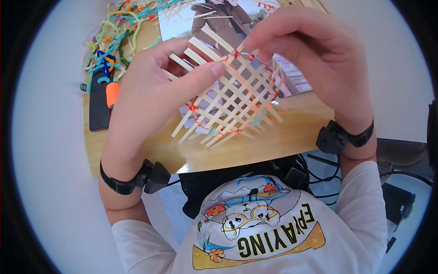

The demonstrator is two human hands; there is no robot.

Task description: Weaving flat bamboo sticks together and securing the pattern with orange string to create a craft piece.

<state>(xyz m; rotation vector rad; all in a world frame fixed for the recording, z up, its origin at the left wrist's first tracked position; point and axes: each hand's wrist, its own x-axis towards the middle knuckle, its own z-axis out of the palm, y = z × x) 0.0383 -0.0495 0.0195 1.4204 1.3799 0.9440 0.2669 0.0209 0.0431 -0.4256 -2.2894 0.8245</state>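
Observation:
A lattice of thin pale wooden sticks (233,95), crossed diagonally like a basket weave, is held tilted above the table's near edge. Red thread (193,108) is wound and knotted around several crossings along its border, and an orange-red strand runs across its face. My left hand (153,86) grips the lattice at its upper left, thumb on top and fingers behind. At the upper right border, my right hand (328,61) has its thumb and fingers pinched together beside a stick end. What lies between those fingertips is too small to make out.
Coloured pipe-cleaner-like strands (132,23) and beads lie heaped at the table's far left. Near them are a dark flat strip (99,102) and an orange cylinder (112,94). Beneath the lattice lies a printed picture sheet (292,89); loose sticks (185,10) are scattered at the back.

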